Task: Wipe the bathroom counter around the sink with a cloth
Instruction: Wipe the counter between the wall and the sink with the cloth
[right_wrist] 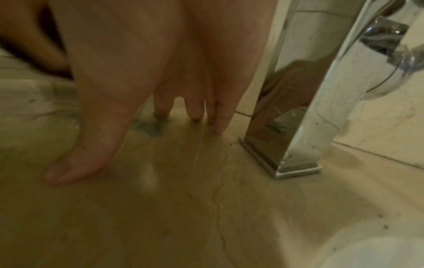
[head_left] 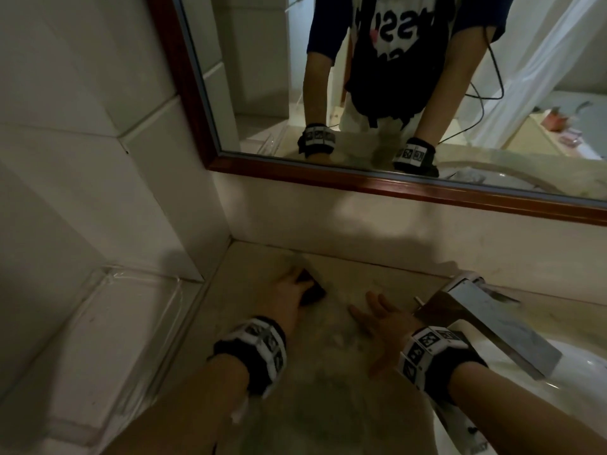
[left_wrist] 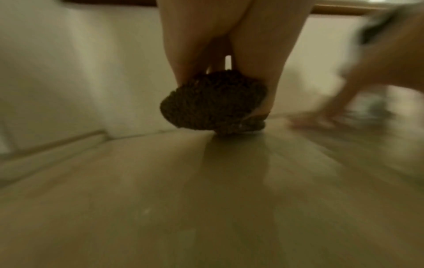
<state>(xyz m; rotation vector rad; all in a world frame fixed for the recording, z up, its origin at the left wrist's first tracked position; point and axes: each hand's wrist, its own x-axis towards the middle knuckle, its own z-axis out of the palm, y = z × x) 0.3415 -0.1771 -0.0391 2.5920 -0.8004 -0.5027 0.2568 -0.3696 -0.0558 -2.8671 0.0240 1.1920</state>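
A dark, nubbly cloth (head_left: 310,289) (left_wrist: 213,103) is bunched under my left hand (head_left: 292,290), whose fingers curl round it and press it on the beige stone counter (head_left: 328,405) near the back left corner. My right hand (head_left: 377,326) lies flat on the counter with straight, spread fingers (right_wrist: 91,145), just left of the chrome faucet (head_left: 486,320) (right_wrist: 305,112). It holds nothing. The white sink (head_left: 584,405) shows at the right edge, its rim also low right in the right wrist view (right_wrist: 378,250).
A wood-framed mirror (head_left: 394,188) hangs above the backsplash and reflects a person's torso and both wristbands. Tiled wall (head_left: 82,159) closes the left side, with a clear acrylic tray (head_left: 108,326) on a lower ledge beside the counter.
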